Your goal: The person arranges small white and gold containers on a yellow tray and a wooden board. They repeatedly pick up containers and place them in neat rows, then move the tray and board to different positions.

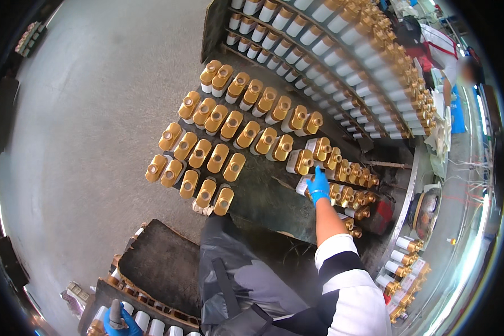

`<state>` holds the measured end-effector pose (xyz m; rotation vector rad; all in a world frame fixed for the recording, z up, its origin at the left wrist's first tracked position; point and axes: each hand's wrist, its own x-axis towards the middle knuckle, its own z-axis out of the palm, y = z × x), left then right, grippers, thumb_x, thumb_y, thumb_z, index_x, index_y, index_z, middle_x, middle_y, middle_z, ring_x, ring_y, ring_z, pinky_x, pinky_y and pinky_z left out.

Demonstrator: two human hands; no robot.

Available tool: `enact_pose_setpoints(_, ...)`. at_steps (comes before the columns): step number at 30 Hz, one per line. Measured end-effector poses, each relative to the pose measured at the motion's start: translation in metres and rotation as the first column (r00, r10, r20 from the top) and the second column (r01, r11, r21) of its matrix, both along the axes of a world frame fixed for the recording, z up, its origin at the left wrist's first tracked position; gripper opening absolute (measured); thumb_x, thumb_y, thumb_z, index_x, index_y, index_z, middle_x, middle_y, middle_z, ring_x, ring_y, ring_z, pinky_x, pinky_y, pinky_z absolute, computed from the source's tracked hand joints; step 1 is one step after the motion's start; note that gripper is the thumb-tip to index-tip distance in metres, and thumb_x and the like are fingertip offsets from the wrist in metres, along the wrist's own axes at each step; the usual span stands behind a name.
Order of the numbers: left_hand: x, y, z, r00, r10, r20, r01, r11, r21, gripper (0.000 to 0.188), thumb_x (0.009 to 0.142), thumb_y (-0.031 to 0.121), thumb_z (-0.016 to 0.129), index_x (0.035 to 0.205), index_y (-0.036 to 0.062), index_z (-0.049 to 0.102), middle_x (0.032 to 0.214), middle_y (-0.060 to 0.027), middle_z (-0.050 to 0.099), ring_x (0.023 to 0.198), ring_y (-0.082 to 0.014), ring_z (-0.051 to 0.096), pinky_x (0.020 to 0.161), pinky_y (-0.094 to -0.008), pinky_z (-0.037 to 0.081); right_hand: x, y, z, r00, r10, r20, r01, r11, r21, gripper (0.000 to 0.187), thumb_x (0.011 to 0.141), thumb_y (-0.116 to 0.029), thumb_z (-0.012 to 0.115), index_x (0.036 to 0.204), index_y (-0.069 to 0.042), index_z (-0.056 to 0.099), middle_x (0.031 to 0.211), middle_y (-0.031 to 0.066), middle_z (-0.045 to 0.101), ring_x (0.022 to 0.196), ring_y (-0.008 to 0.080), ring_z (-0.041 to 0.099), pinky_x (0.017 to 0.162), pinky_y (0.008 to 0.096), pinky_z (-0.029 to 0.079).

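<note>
My right hand (pixel 319 186), in a blue glove, reaches out over a cluster of gold-topped white containers on a dark board. Its fingers are closed around the top of one container (pixel 302 186), whose white side shows beside the hand; the grip itself is partly hidden. My left hand (pixel 130 325), also in a blue glove, is low at the left edge, beside white containers (pixel 158 327) in a rack. A grey, rounded piece (pixel 116 315) stands up at the left hand; whether it is a worn glove thumb or a held thing is unclear. Its fingers are mostly cut off.
Rows of upright gold-and-white containers (pixel 217 158) stand left of the dark board (pixel 269 204). A tall shelf (pixel 319 73) full of similar ones rises at the far right. A dark tray (pixel 159 263) lies near my left side. Another person (pixel 439 47) is at the far right.
</note>
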<state>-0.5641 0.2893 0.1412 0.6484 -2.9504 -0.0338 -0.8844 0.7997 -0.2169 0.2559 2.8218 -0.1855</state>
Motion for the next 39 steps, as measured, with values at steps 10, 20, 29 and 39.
enact_pose_setpoints(10, 0.003, -0.001, -0.069, 0.948, -0.174, 0.266, 0.103, 0.960, 0.260, 0.020, 0.079, 0.006, 0.064, 0.098, 0.0087, 0.071, 0.082, -0.0097, 0.069, 0.066, -0.0264, 0.064, 0.062, -0.0371, 0.051, -0.079, 0.020, -0.061, 0.982, 0.118, 0.144, -0.124, 0.992, 0.027, 0.065, 0.074, -0.028, 0.072, 0.131, -0.011, 0.048, 0.118, 0.0186, 0.059, 0.106, 0.0368, 0.058, 0.090, 0.0432, 0.047)
enact_pose_setpoints(20, 0.025, 0.009, -0.059, 0.976, -0.074, 0.206, -0.034, 0.877, 0.479, 0.035, 0.067, 0.011, 0.068, 0.102, 0.0150, 0.066, 0.085, -0.0024, 0.066, 0.064, -0.0244, 0.058, 0.060, -0.0375, 0.043, -0.039, 0.020, -0.023, 0.955, 0.295, 0.028, -0.293, 0.954, -0.071, 0.055, 0.074, -0.025, 0.075, 0.121, -0.002, 0.056, 0.113, 0.0202, 0.062, 0.104, 0.0346, 0.061, 0.087, 0.0396, 0.048)
enact_pose_setpoints(29, 0.119, 0.070, -0.001, 0.991, 0.136, 0.003, -0.113, 0.814, 0.570, 0.026, 0.077, 0.016, 0.064, 0.103, 0.0167, 0.066, 0.076, -0.0020, 0.065, 0.059, -0.0237, 0.061, 0.051, -0.0362, 0.045, -0.001, -0.026, 0.178, 0.592, 0.797, -0.122, -0.804, 0.573, -0.157, 0.040, 0.070, -0.033, 0.074, 0.100, -0.008, 0.064, 0.075, 0.0173, 0.065, 0.070, 0.0363, 0.064, 0.063, 0.0424, 0.051)
enact_pose_setpoints(39, 0.243, 0.185, 0.049, 0.602, 0.725, -0.335, -0.563, 0.682, 0.467, 0.027, 0.072, 0.007, 0.066, 0.098, 0.0153, 0.068, 0.069, -0.0060, 0.064, 0.053, -0.0261, 0.058, 0.048, -0.0367, 0.043, 0.078, -0.298, 0.373, -0.409, 0.908, -0.085, -0.911, -0.412, -0.022, 0.027, 0.071, -0.030, 0.069, 0.087, -0.012, 0.058, 0.057, 0.0085, 0.055, 0.052, 0.0294, 0.056, 0.047, 0.0411, 0.043)
